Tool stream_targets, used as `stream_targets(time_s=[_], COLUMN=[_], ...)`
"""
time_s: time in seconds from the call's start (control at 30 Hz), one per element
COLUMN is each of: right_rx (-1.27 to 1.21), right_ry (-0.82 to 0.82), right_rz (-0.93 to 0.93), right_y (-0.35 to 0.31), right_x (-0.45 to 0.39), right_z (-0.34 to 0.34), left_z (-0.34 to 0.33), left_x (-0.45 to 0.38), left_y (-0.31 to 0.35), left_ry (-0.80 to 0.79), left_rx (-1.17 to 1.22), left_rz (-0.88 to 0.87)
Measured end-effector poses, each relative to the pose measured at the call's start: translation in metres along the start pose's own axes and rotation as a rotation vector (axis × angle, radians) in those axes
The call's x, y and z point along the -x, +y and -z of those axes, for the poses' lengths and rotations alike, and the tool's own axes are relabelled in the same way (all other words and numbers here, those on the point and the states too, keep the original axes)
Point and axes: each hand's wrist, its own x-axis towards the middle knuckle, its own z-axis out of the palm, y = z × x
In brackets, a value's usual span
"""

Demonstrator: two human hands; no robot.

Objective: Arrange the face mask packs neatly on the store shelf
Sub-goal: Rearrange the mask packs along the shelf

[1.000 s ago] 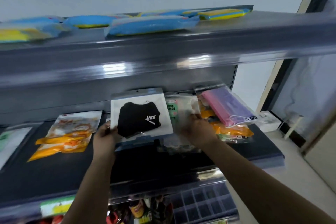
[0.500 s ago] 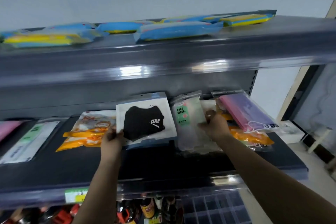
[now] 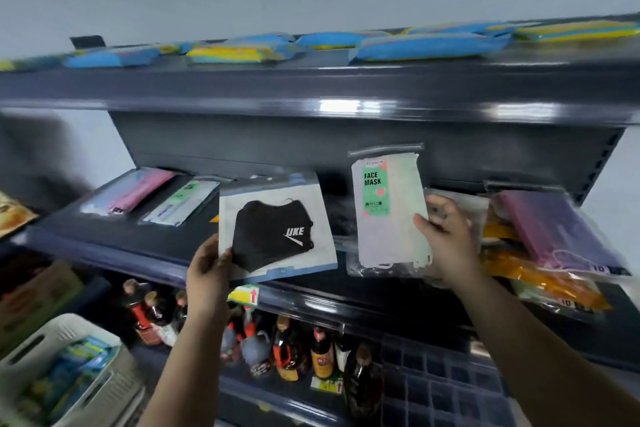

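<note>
My left hand [image 3: 207, 267] grips the lower left corner of a white pack holding a black mask [image 3: 277, 232], lifted off the dark middle shelf [image 3: 114, 239]. My right hand [image 3: 446, 239] pinches the right edge of a clear pack labelled FACE MASK [image 3: 388, 211], held upright above the shelf. More mask packs lie on the shelf: a pink and blue one [image 3: 131, 191] and a clear green-labelled one [image 3: 180, 201] at the left, a purple pack [image 3: 554, 232] atop orange packs [image 3: 540, 281] at the right.
Blue and yellow packs [image 3: 426, 47] line the top shelf. Sauce bottles [image 3: 287, 350] stand on the shelf below, beside a dark crate grid [image 3: 450, 381]. A white basket [image 3: 62, 371] with blue packs sits at the lower left. The top shelf's front edge [image 3: 311, 87] overhangs the hands.
Both packs have been raised off the shelf; the FACE MASK pack now stands upright in my right hand. The view swung left, revealing the basket and left packs.
</note>
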Motion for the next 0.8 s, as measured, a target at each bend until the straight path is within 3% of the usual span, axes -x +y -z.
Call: stream_targets(time_s=[0.2, 0.3, 0.53, 0.8], right_rx=[-0.192, -0.211, -0.231, -0.095], right_ry=[0.003, 0.017, 0.070, 0.060], right_rz=[-0.082, -0.102, -0.141, -0.104], right_y=[-0.006, -0.008, -0.009, -0.006], right_x=[0.005, 0.009, 0.000, -0.021], right_z=[0.008, 0.012, 0.020, 0.011], left_z=[0.022, -0.001, -0.059, -0.109], left_x=[0.017, 0.017, -0.021, -0.055], left_y=[0.004, 0.013, 0.009, -0.020], left_ry=[0.023, -0.048, -0.047, -0.132], left_rx=[-0.037, -0.012, -0.074, -0.239], left_rz=[0.058, 0.132, 0.198, 0.240])
